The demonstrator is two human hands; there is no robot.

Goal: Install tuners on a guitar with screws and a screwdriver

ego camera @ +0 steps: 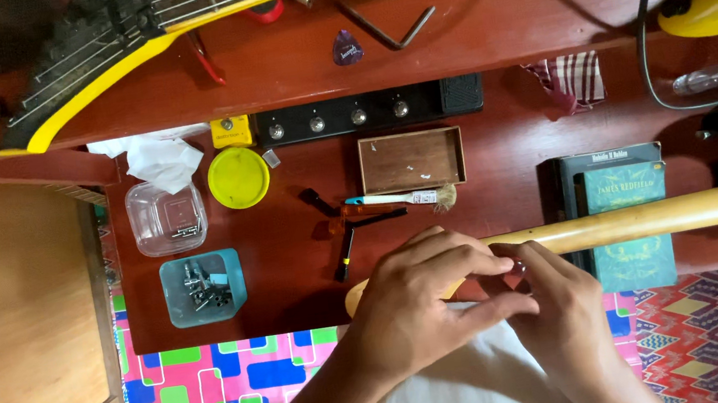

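Standing over the bench here: both hands are bunched up on the headstock end of a pale guitar neck (648,219) that lies flat across the near edge of the red table (507,131), running off to the right into a dark guitar body. The left hand (423,299) is curled over the top of the headstock, fingers closed loosely around it. The right hand (553,305) is tucked in just beside it, fingertips pinched on something small and dark. Can't tell what, it's mostly hidden. Looks to me like fiddly hardware work at the headstock, so what comes after probably calls for a steady neck and a light touch with small parts.

Stuff around: a green book (627,217) with a dark cover under the neck on the right, pale print on it. Further left, a teal tub (202,289) of small metal parts, a clear plastic tub (165,218), and a round yellow lid (238,178). A shallow wooden box (412,160) sits mid-table, with a small brush (400,198) just near of it. At the far edge, a purple pick (346,48).
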